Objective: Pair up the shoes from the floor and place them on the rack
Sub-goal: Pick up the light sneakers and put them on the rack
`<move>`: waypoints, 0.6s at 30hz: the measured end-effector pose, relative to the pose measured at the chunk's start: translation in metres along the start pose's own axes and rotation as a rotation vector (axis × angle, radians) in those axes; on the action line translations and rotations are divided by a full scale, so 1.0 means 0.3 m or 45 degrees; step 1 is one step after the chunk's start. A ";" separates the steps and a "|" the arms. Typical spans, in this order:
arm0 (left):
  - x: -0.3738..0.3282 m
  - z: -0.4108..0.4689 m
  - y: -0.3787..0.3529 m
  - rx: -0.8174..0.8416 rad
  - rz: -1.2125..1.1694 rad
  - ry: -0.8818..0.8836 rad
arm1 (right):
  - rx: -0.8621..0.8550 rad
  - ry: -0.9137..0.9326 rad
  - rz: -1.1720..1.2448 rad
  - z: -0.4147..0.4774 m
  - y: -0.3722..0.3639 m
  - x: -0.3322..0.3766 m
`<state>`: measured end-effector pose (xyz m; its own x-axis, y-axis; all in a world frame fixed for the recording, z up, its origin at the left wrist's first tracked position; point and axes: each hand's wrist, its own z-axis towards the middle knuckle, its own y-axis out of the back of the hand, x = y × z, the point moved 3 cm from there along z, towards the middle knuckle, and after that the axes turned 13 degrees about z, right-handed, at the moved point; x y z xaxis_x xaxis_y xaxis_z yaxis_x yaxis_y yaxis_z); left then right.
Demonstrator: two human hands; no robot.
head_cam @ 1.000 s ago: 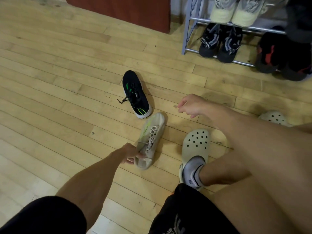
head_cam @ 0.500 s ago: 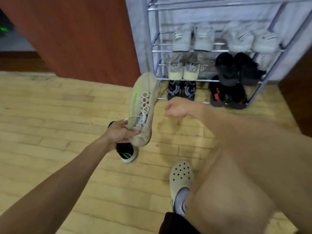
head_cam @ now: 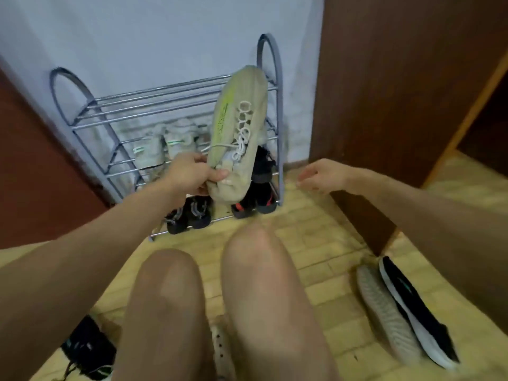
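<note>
Left hand (head_cam: 189, 176) is gripping a beige sneaker (head_cam: 242, 119) by its heel end, thumb on top. Right hand (head_cam: 321, 176) is hanging well apart to the right, fingers loosely curled, holding nothing.

Brown wooden panels (head_cam: 384, 105) are closing in on both sides of a grey metal shoe rack (head_cam: 279, 127) standing against a pale wall. A strip of wood floor (head_cam: 302, 237) is lying between the knees and the rack's bottom rail.

The sneaker is hanging nearly upright, toe pointing up and slightly right, laces facing the viewer, before the rack's right half.

A black sneaker (head_cam: 412, 306) and a grey-soled shoe (head_cam: 384, 306) are lying side by side at lower right.
</note>
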<state>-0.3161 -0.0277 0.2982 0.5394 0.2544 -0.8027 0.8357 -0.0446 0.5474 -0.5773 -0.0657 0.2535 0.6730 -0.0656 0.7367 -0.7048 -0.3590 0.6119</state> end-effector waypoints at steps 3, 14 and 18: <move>-0.098 0.024 -0.200 0.121 -0.012 0.031 | -0.047 -0.188 0.093 -0.069 0.087 -0.232; 0.056 0.007 -0.919 0.646 0.043 0.358 | -0.001 -0.771 0.265 -0.274 -0.086 -0.914; 0.239 0.032 -0.957 0.709 0.265 0.417 | 0.159 -0.945 0.155 -0.299 -0.295 -1.099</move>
<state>-0.5164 -0.0060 0.0810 0.7091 0.4625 -0.5323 0.6937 -0.5929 0.4090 -0.7570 0.0712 -0.0177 0.5974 -0.7044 0.3834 -0.7829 -0.4087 0.4690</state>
